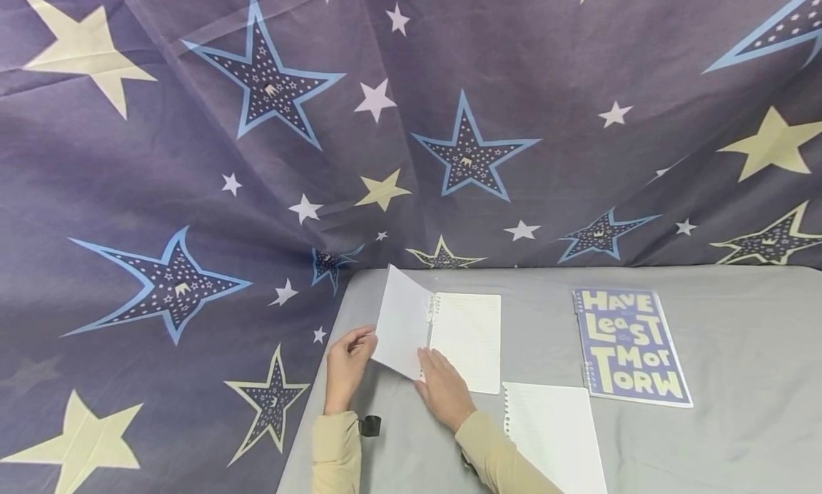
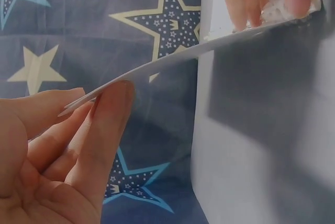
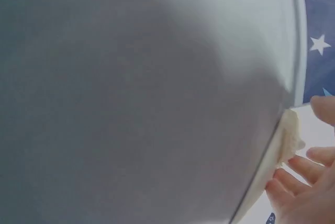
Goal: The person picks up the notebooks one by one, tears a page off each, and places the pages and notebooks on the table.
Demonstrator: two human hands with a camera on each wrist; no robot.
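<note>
An opened ring notebook lies at the far left of the table, its lined white pages (image 1: 470,344) flat on the right and its white cover or leaf (image 1: 401,323) raised at a slant on the left. My left hand (image 1: 347,369) pinches the outer edge of that raised leaf; the left wrist view shows thumb and fingers (image 2: 112,114) on either side of it. Across the lower end of the binding (image 1: 433,308) rests my right hand (image 1: 446,390), fingers extended. The left wrist view has its fingertips beside the clear rings (image 2: 272,9).
A stack of punched lined paper (image 1: 552,430) lies near the right forearm. Farther right is a purple lettered cover (image 1: 632,348) with holes along its left side. Star-patterned cloth (image 1: 334,180) hangs behind and left of the grey table (image 1: 738,337).
</note>
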